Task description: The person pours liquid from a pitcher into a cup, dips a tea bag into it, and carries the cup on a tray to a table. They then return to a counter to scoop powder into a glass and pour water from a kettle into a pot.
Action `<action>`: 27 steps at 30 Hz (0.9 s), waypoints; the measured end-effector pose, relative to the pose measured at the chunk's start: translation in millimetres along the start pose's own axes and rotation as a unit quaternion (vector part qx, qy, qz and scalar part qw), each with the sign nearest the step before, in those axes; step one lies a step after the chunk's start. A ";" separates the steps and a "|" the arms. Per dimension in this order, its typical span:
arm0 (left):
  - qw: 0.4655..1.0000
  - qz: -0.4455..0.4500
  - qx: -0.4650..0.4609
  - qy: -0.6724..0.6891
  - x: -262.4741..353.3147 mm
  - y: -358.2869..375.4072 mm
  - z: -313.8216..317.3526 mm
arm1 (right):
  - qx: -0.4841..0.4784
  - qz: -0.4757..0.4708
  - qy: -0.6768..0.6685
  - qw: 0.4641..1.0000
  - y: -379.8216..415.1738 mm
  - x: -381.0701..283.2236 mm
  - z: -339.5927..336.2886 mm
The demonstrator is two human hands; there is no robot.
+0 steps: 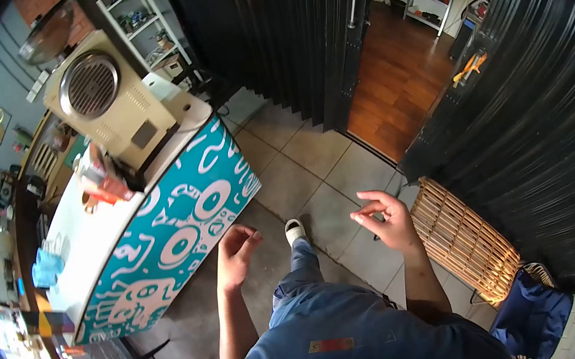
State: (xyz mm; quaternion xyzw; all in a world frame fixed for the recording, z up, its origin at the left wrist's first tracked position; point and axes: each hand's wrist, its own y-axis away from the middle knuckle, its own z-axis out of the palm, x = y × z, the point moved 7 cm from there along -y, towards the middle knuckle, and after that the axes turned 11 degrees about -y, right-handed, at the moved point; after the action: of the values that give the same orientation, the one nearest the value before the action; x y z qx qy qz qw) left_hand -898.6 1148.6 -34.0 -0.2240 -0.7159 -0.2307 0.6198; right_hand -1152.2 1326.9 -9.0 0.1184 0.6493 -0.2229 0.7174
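At the person's ten o'clock stands a counter (pixel 135 284) with a white-doodled teal front; near it, apart, the left hand (pixel 236 259) hangs half curled, fingers bent toward the thumb, nothing visible in its grip. The right hand (pixel 394 225) is partly open and empty, a gap between thumb and fingers, near a rattan bench (pixel 460 239) at two o'clock. Farther out, a beige machine (pixel 139 101) sits on the counter toward eleven, and a wood-floored doorway (pixel 389 74) opens at one.
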 end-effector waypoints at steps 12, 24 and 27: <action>0.985 0.073 -0.149 0.050 40.1 -326.0 9.0 | 0.142 -0.016 -0.020 0.990 -238.5 -4.1 -42.2; 0.998 0.023 -0.050 0.014 23.6 -499.1 32.8 | 0.098 0.005 -0.068 0.993 -437.2 54.4 -95.8; 0.999 0.023 -0.040 0.013 27.7 -547.8 57.0 | 0.053 -0.020 -0.020 0.998 -501.6 46.9 -120.8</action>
State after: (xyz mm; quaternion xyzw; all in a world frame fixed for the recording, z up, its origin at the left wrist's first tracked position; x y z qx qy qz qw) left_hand -1279.3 749.7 -42.5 -0.2625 -0.6928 -0.2474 0.6244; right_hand -1493.3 937.0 -10.8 0.1386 0.6246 -0.2738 0.7181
